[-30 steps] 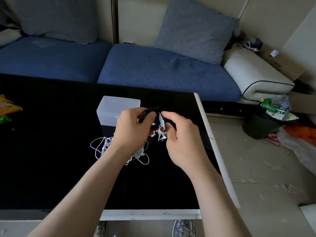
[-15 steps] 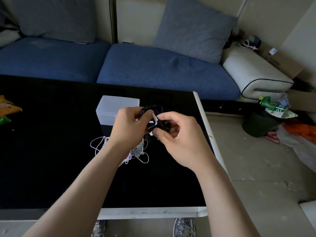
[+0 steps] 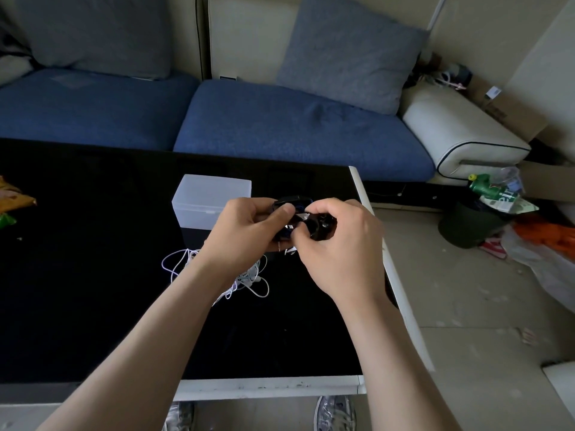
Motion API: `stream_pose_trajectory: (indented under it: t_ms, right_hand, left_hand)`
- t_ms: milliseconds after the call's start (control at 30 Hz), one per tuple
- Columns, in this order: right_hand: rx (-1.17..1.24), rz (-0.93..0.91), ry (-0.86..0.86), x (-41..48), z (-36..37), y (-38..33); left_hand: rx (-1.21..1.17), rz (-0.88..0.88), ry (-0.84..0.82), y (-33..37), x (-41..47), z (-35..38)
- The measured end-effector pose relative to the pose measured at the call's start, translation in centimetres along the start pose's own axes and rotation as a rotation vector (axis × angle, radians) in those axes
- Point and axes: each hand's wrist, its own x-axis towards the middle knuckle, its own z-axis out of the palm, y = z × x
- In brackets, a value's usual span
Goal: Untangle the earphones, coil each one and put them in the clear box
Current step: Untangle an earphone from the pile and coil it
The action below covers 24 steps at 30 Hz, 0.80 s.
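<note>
Fingers of left hand (image 3: 249,234), right hand (image 3: 339,248) curled, pinching glossy black earphones (image 3: 322,226) just right of frosted rectangular clear box (image 3: 210,197); thin white earphones (image 3: 250,279) tangled on black tabletop (image 3: 93,275), box's near side.

Green bottle label (image 3: 504,199), in the bin (image 3: 466,231): white letters, crumpled, only "ine" readable, red star beside them.
White sticker (image 3: 493,92) on cardboard box (image 3: 513,119): print too small to read.

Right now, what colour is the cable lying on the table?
White; the cable shows best in the head view, against the black table.
</note>
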Motion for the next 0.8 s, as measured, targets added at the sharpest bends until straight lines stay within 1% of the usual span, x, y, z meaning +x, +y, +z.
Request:
stream_pose_trajectory:
  t_ms: [67,233,333,400,467,533,667,800]
  right_hand:
    - [-0.039,0.001,0.005,0.07,0.03,0.04]
    - [-0.07,-0.022,-0.078,-0.11,0.37,-0.16]
    - [-0.052,-0.064,-0.127,-0.35,0.52,-0.6]
    - [0.022,-0.035,-0.069,-0.38,0.53,-0.7]
    - [0.127,0.047,-0.011,-0.34,0.46,-0.81]
    - [0.182,0.107,0.009,-0.18,0.44,-0.82]
    - [0.244,0.166,-0.013,0.15,0.26,-0.59]
    - [0.233,0.127,-0.061,-0.16,0.47,-0.92]
  left_hand:
    - [0.039,0.035,0.0,0.03,-0.15,0.22]
    - [0.342,0.2,0.059,-0.39,0.03,0.12]
    - [0.419,0.222,0.122,-0.56,0.17,-0.26]
    - [0.442,0.228,0.14,-0.5,0.16,-0.41]
    - [0.514,0.257,0.149,-0.34,0.05,-0.37]
    - [0.592,0.288,0.162,-0.16,-0.19,-0.16]
    - [0.544,0.291,0.163,0.04,-0.44,0.24]
    - [0.573,0.333,0.146,-0.3,-0.4,0.34]
